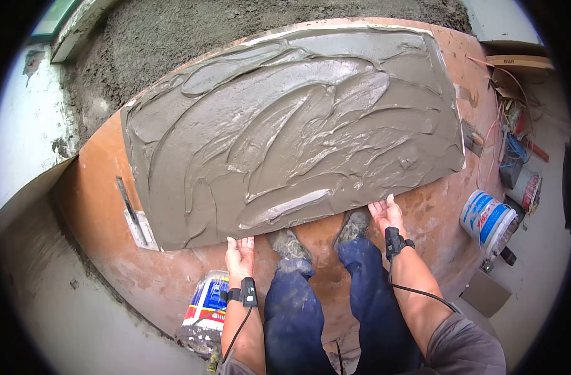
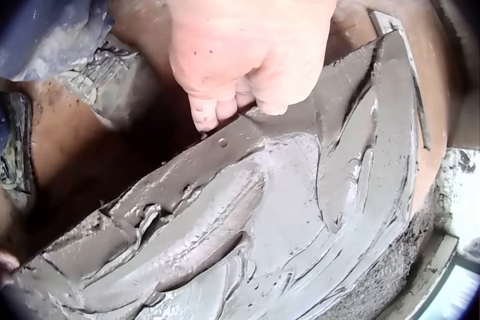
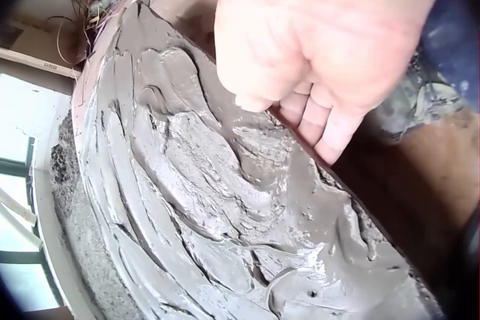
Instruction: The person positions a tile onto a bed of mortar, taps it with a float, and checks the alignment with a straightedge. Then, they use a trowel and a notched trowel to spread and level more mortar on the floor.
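Observation:
A large rectangular tile (image 1: 298, 137) has its upper face coated in wet grey mortar (image 2: 285, 185), spread in thick curved ridges. The left hand (image 1: 240, 256) grips the tile's near edge toward its left end, fingers curled under and thumb at the top edge in the left wrist view. Further right along the same edge, the right hand (image 1: 387, 214) holds on, its fingers (image 3: 319, 121) tucked beneath the rim in the right wrist view. That near edge stands off the floor, with dark shadow under it. The tile's underside is hidden.
A flat trowel (image 1: 138, 228) lies by the tile's left end; another tool (image 1: 473, 137) lies at its right. Buckets stand at left (image 1: 207, 300) and right (image 1: 487, 219). Rough mortar bed (image 1: 192, 44) stretches beyond the reddish board (image 1: 91, 187). The person's shoes (image 1: 290, 244) stand close to the tile.

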Tool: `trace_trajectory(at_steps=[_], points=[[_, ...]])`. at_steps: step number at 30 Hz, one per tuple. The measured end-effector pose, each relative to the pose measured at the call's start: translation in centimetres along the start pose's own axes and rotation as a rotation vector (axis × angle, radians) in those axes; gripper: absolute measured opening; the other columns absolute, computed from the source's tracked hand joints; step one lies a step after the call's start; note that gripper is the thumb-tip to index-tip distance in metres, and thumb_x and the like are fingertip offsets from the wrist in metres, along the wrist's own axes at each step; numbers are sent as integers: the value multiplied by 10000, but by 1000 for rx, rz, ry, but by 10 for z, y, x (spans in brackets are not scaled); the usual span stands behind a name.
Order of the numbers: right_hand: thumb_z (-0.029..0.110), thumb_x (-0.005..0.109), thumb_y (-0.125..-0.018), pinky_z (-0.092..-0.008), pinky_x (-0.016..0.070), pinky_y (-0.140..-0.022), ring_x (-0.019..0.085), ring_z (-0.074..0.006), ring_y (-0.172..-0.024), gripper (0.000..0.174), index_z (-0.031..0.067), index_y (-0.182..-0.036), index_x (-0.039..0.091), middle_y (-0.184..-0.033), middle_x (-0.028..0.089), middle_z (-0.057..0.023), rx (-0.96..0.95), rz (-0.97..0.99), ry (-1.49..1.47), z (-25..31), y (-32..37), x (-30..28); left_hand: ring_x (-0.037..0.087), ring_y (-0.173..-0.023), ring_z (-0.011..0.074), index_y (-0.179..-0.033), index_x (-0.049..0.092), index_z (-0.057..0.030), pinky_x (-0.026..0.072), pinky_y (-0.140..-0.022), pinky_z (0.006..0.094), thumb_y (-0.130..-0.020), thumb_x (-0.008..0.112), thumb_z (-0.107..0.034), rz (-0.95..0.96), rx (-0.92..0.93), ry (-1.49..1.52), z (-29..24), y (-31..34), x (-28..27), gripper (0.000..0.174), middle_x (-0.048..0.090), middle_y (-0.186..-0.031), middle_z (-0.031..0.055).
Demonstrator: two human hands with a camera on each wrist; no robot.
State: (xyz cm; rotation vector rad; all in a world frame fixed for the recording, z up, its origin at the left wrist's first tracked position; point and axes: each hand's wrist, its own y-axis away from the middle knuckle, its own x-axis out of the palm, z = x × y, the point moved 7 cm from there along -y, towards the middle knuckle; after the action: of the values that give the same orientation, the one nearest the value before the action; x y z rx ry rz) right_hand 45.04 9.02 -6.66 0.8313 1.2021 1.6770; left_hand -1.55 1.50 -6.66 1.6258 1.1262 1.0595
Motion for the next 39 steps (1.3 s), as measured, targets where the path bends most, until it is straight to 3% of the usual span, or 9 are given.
trace_trajectory(at_steps=[2, 3, 6, 9, 10, 16, 20, 27, 39], points=[[295, 471, -987, -503, 349, -1071, 417, -348, -1273, 432, 9, -1302, 395, -1382, 420, -179, -41, 80, 80, 10, 40, 2, 506, -1166, 296, -1227, 459, -50, 382, -1033, 475, -960, 526, -292, 13, 29, -60, -11, 39, 1, 367, 546, -1229, 131], [295, 471, -987, -503, 349, -1071, 417, -348, -1273, 432, 9, -1302, 395, -1382, 420, -179, -113, 186, 47, 26, 14, 44, 506, -1166, 296, -1227, 459, -50, 382, -1033, 475, -960, 526, -292, 139, 47, -25, -4, -2, 46, 367, 546, -1229, 131], [256, 451, -997, -494, 481, -940, 596, -334, -1043, 326, 5, -1199, 499, -1130, 598, -192, -171, 131, 186, 44, 80, 41, 571, -1070, 274, -1179, 492, -57, 470, -931, 455, -952, 544, -263, 9, 150, -197, -35, 71, 48, 310, 580, -1171, 118], [256, 454, -995, -474, 535, -839, 634, -303, -906, 293, 6, -1132, 524, -1013, 619, -168, -268, 180, 330, 75, 129, 66, 595, -1043, 254, -1164, 505, -38, 505, -895, 430, -983, 479, -214, 86, 188, -303, -64, 125, 90, 254, 600, -1151, 112], [240, 458, -991, -454, 560, -757, 637, -269, -795, 266, -1, -1070, 537, -895, 604, -134, -308, 138, 348, 85, 147, 76, 630, -957, 271, -1113, 529, -28, 537, -834, 434, -950, 549, -212, 88, 209, -301, -75, 142, 105, 246, 628, -1077, 125], [193, 464, -979, -429, 588, -666, 623, -239, -661, 205, 8, -908, 519, -768, 541, -88, -398, 183, 412, 139, 230, 168, 619, -954, 264, -1140, 505, 3, 536, -797, 419, -981, 430, -169, -18, 251, -362, -131, 206, 199, 246, 608, -1095, 149], [163, 471, -942, -439, 595, -624, 609, -239, -600, 180, 27, -825, 487, -703, 497, -68, -444, 186, 434, 166, 256, 218, 623, -911, 265, -1109, 503, 15, 549, -777, 412, -966, 428, -152, -45, 272, -386, -163, 222, 248, 232, 607, -1051, 156], [145, 519, -901, -458, 580, -630, 581, -229, -582, 112, 42, -863, 497, -685, 529, -63, -457, 179, 505, 201, 277, 283, 623, -817, 272, -1043, 501, 31, 592, -707, 396, -933, 465, -99, 1, 279, -398, -200, 241, 320, 174, 595, -968, 165], [253, 483, -929, -303, 499, -422, 553, -127, -495, 194, 92, -823, 505, -613, 525, -17, -636, 154, 697, 237, 318, 380, 610, -797, 270, -1010, 489, 27, 602, -701, 413, -937, 508, -124, 109, 350, -440, -240, 256, 417, 169, 573, -902, 170]])
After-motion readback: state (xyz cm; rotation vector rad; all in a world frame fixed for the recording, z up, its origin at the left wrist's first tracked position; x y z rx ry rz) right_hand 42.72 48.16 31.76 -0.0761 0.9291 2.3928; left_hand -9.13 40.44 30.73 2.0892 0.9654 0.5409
